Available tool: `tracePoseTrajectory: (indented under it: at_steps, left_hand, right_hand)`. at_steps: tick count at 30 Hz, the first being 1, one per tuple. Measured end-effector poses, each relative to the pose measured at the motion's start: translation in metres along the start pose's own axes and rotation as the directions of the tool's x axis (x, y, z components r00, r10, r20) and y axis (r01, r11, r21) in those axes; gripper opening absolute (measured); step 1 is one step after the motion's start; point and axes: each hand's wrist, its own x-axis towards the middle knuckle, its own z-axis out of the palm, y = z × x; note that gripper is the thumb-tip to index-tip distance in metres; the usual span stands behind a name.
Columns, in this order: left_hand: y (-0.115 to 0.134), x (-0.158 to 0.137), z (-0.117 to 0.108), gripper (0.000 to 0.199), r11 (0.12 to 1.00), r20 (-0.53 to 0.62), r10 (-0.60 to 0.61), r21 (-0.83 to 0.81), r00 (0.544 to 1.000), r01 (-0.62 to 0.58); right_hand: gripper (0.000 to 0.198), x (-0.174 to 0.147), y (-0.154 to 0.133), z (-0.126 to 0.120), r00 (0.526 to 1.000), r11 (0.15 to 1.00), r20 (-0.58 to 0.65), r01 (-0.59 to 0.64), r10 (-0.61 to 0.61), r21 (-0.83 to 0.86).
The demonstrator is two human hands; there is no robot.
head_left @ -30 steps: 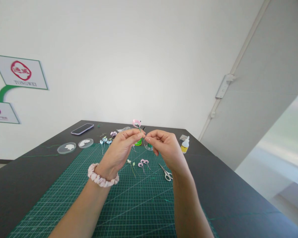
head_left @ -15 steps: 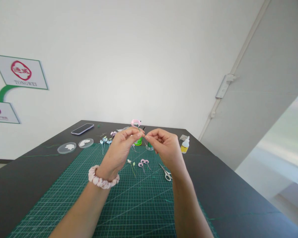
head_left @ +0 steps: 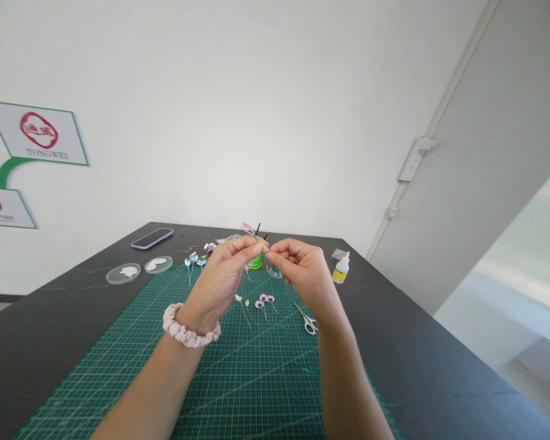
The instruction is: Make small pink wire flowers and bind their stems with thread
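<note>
My left hand (head_left: 229,266) is raised over the cutting mat, thumb and fingers pinched on the thin stem of a pink craft flower (head_left: 248,228). The flower's petal loop stands above the fingertips and looks nearly edge-on. Close beside it, my right hand (head_left: 297,263) is closed in a pinch, its fingertips almost meeting the left ones. What it grips is too fine to make out. A thin strand hangs below the fingertips. Behind the hands, a green tub (head_left: 255,261) and a green spool (head_left: 275,270) are partly hidden.
On the green cutting mat (head_left: 247,391) lie small pink flowers (head_left: 264,301), a white flower sprig (head_left: 242,307) and white-handled scissors (head_left: 308,322). Blue flowers (head_left: 193,261), two clear dishes (head_left: 123,273) with white pieces, a phone (head_left: 153,238) and a glue bottle (head_left: 341,268) stand around.
The pink flower has turned between my left fingers, from a wide loop to a narrow side view. Both hands stay in nearly the same place.
</note>
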Motion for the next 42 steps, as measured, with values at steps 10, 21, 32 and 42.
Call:
tracePoseTrajectory:
  at_steps: [10,21,32,42]
  left_hand:
    - [0.000,0.000,0.000,0.015,0.999,0.058,-0.026,-0.018,0.998,0.028]
    - [0.000,-0.001,-0.001,0.014,0.996,0.102,-0.047,-0.074,0.994,0.055]
    - [0.002,-0.001,-0.001,0.015,0.995,0.074,-0.058,-0.074,0.996,0.063]
    - [0.000,-0.001,-0.001,0.014,0.992,0.067,-0.063,-0.101,0.996,0.070]
  right_hand:
    - [0.018,0.002,0.004,-0.001,0.996,0.995,0.019,-0.083,0.083,0.045]
    - [0.016,0.002,0.008,-0.003,0.996,0.991,0.040,-0.085,0.081,0.106]
    - [0.016,0.002,0.009,-0.005,0.992,0.983,0.085,-0.105,0.093,0.150]
    - [0.017,0.001,0.012,-0.007,0.989,0.984,0.110,-0.112,0.097,0.137]
